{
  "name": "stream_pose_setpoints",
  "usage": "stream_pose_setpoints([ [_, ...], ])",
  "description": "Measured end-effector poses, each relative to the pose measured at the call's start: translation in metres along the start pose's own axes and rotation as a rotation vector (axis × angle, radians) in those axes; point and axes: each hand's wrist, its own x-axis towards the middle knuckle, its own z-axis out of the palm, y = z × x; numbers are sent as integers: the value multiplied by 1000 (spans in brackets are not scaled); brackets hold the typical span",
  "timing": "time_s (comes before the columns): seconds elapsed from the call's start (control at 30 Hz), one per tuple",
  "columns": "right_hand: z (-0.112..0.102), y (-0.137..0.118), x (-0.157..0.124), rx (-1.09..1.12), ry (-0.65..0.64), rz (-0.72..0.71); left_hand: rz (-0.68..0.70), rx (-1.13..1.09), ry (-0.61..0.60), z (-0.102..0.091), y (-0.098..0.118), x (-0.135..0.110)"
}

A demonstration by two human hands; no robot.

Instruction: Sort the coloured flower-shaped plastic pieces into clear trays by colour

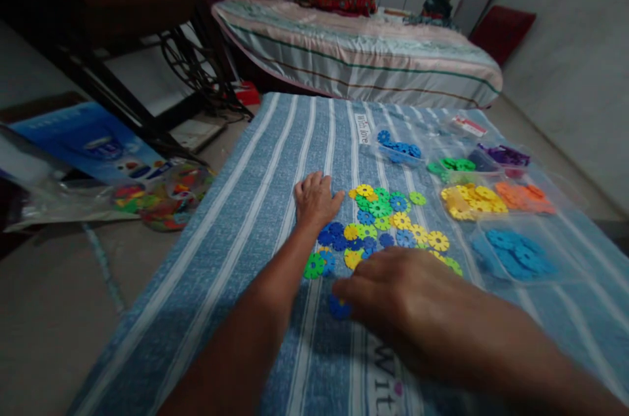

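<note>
My left hand point(315, 200) lies flat on the striped cloth, fingers stretched out, left of a loose spread of notched plastic discs. Closer to me, my right hand point(400, 288) is curled and somewhat blurred, with a blue notched disc point(339, 306) at its thumb and fingertips. Its other fingers are hidden behind the back of the hand. The spread mixes green discs point(379, 208), yellow discs point(438, 241) and dark blue discs point(335, 232), some overlapping. A green disc point(313, 266) lies at the near left end.
Right of the spread stand clear plastic boxes with sorted discs: blue ones point(405, 151), green ones point(458, 164), yellow ones point(474, 198), orange ones point(525, 196), purple ones point(508, 154) and light blue ones point(519, 253). A bed point(363, 52) is beyond the table; a treadle stand point(189, 62) is left.
</note>
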Motion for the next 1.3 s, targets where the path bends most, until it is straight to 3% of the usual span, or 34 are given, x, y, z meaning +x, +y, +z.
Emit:
stream_pose_setpoints([
  [0.07, 5, 27, 12, -177, -67, 186, -4, -5, -6, -2, 1, -1],
  [0.17, 25, 72, 25, -391, -5, 564, 4, -5, 0, -2, 0, -1],
  [0.3, 45, 109, 31, -441, 44, 729, 15, -2, 22, 1, -2, -1],
  [0.5, 56, 126, 28, -360, 188, 707, 19, 3, 34, 0, -2, 0],
  [0.73, 56, 135, 16, 38, 448, 642, 20, -2, 26, -3, -1, 1],
  [0.87, 22, 154, 2, -10, 630, 665, 19, -9, 37, -4, -2, 0],
  [1.03, -30, 190, -16, -459, 905, 824, 6, -7, 24, -6, -1, 1],
  [1.13, -26, 190, -14, -515, 849, 782, 5, -9, 21, -5, -1, 1],
  [1.3, 25, 155, 19, -327, 456, 538, 19, 1, 46, -3, -3, 2],
])
